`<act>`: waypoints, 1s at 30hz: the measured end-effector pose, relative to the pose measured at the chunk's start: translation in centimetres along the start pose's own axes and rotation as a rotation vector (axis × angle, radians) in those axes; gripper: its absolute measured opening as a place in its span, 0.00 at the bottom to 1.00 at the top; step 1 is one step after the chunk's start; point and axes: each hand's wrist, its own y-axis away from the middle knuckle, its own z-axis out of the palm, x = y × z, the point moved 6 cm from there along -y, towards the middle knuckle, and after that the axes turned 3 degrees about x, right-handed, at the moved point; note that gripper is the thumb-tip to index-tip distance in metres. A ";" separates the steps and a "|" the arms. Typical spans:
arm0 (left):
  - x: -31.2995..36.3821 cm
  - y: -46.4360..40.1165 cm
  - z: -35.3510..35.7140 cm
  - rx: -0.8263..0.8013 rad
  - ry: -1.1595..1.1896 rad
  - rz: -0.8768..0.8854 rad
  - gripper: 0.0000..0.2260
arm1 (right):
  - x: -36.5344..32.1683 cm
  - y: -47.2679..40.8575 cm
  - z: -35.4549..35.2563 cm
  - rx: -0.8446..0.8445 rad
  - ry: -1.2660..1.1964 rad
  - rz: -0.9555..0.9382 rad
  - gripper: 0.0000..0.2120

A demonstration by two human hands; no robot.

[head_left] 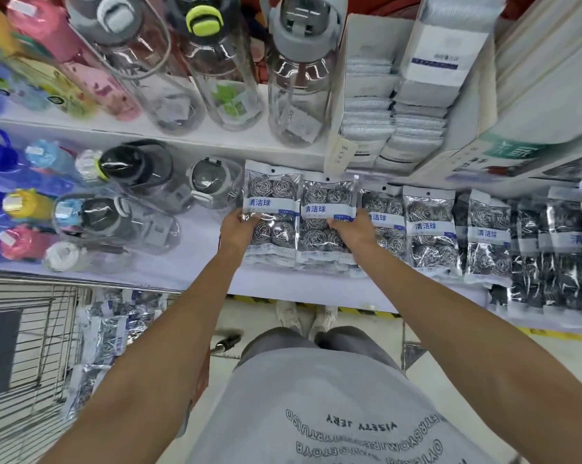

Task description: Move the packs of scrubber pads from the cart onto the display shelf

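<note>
Two clear packs of steel scrubber pads with blue labels stand side by side on the white display shelf (195, 266). My left hand (237, 229) grips the left edge of the left pack (272, 209). My right hand (354, 229) grips the right pack (328, 212) at its lower right. A row of similar packs (430, 229) runs along the shelf to the right. At the lower left the wire cart (38, 329) holds several more packs (108, 333).
Water bottles (142, 182) lie on the shelf just left of my left hand, with taller bottles (299, 78) on the upper shelf. Boxes of grey cloth packs (393, 105) stand above the scrubber row. My feet are on the floor below the shelf edge.
</note>
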 end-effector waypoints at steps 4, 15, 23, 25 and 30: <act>-0.2 0.4 -0.6 0.016 -0.051 0.012 0.17 | 0.0 0.3 -0.4 0.015 0.113 -0.061 0.30; 0.4 6.5 -2.9 0.084 -0.439 0.234 0.23 | -0.8 5.7 -3.0 0.090 0.516 -0.472 0.25; -4.9 17.0 -6.1 0.179 -0.629 0.297 0.22 | 0.3 13.8 -1.1 -0.173 0.812 -0.853 0.21; -6.5 19.6 -7.2 0.242 -0.652 0.293 0.22 | 0.6 15.5 0.0 -0.228 0.882 -0.933 0.23; -11.4 25.6 -10.4 0.393 -0.628 0.267 0.21 | 2.0 20.2 3.5 -0.330 0.953 -1.136 0.25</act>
